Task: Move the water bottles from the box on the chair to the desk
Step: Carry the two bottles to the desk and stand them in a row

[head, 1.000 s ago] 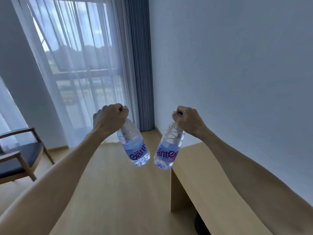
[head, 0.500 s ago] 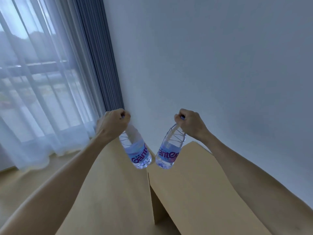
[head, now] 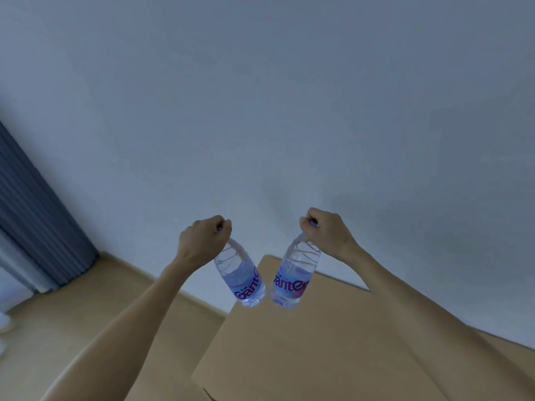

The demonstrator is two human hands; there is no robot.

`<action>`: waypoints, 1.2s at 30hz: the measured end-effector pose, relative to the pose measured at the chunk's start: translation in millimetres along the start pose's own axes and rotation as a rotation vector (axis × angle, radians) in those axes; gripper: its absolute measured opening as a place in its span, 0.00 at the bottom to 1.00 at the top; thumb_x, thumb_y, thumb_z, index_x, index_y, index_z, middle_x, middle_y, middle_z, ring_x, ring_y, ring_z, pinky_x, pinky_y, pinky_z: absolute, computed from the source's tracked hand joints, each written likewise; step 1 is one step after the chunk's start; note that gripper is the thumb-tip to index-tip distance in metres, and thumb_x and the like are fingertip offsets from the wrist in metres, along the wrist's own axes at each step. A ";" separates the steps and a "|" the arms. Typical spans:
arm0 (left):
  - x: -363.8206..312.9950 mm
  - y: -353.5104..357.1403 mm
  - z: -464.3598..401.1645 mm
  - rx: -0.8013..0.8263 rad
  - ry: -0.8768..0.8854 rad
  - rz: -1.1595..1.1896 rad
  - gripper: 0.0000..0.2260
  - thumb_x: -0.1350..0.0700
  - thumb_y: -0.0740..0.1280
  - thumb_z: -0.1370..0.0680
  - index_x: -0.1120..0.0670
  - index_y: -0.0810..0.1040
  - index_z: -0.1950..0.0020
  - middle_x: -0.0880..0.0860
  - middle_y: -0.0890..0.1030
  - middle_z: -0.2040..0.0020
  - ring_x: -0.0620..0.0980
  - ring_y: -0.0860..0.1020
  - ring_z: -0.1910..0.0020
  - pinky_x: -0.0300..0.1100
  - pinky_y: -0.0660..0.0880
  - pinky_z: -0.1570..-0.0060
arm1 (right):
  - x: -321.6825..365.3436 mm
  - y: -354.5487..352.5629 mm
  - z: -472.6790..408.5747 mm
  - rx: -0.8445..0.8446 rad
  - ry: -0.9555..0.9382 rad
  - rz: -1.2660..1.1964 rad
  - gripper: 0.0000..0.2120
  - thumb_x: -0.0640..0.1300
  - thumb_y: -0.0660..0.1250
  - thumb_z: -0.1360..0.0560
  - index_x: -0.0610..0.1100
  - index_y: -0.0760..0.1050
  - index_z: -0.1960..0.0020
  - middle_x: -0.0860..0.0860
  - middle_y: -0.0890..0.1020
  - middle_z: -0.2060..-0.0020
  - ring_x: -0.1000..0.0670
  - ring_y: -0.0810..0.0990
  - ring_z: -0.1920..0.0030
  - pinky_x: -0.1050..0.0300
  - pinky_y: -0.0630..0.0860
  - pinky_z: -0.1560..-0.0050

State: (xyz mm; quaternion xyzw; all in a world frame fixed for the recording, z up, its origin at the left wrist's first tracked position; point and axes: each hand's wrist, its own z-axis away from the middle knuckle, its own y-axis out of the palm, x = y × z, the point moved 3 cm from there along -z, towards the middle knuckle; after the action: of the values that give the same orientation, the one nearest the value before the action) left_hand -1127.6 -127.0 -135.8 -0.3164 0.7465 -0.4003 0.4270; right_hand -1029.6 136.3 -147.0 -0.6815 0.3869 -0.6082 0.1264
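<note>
Now both arms reach forward, forearms bare and wrists bent down. Fingers of the left hand (head: 202,240) curl tight round the cap end of the left water bottle (head: 241,277), which hangs below the fist and tilts inward. Likewise the right hand (head: 327,231) grips the neck of the right water bottle (head: 293,277), dangling beneath it. Below the grips, the two bottle bases nearly meet, in the air over the far end of the wooden desk (head: 333,351).
</note>
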 end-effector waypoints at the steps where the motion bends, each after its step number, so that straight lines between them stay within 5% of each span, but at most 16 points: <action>1: -2.8 11.2 -13.0 0.029 0.036 0.008 0.17 0.49 0.57 0.21 0.55 0.64 0.67 0.52 0.73 0.73 0.52 0.68 0.73 0.40 0.65 0.70 | -7.5 -0.9 -2.5 -0.021 0.031 0.014 0.17 0.46 0.62 0.23 0.47 0.63 0.68 0.53 0.69 0.76 0.54 0.63 0.75 0.57 0.63 0.70; 6: -27.8 66.2 -58.3 0.163 0.191 0.047 0.17 0.49 0.57 0.21 0.52 0.63 0.69 0.50 0.71 0.74 0.51 0.68 0.73 0.40 0.65 0.70 | -44.7 -8.0 1.4 -0.104 0.189 0.070 0.16 0.48 0.62 0.22 0.47 0.65 0.67 0.57 0.74 0.77 0.55 0.67 0.75 0.62 0.63 0.73; 17: -93.4 173.3 -68.6 0.311 0.477 0.036 0.13 0.49 0.56 0.20 0.53 0.70 0.60 0.49 0.74 0.73 0.51 0.70 0.74 0.41 0.67 0.72 | -108.1 -23.7 30.0 -0.095 0.365 0.290 0.17 0.58 0.69 0.25 0.44 0.71 0.59 0.51 0.78 0.68 0.48 0.76 0.65 0.54 0.73 0.62; 25: -99.7 208.3 -68.1 0.351 0.524 -0.057 0.12 0.47 0.55 0.18 0.52 0.69 0.56 0.49 0.76 0.69 0.51 0.70 0.73 0.40 0.64 0.72 | -139.5 -6.7 28.5 -0.053 0.369 0.316 0.17 0.57 0.70 0.27 0.45 0.70 0.57 0.53 0.77 0.64 0.49 0.75 0.62 0.58 0.68 0.62; 36: -85.0 220.3 -46.8 0.622 0.500 0.327 0.08 0.43 0.65 0.23 0.43 0.69 0.49 0.44 0.73 0.54 0.44 0.75 0.58 0.39 0.74 0.58 | -152.7 15.3 22.3 0.034 0.325 0.194 0.13 0.55 0.70 0.27 0.52 0.70 0.48 0.53 0.74 0.54 0.51 0.75 0.55 0.59 0.72 0.55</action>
State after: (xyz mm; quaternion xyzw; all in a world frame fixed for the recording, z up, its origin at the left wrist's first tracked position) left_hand -1161.1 63.1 -279.6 0.0564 0.7112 -0.5976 0.3657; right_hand -1008.6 223.4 -273.6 -0.5317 0.4556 -0.7017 0.1318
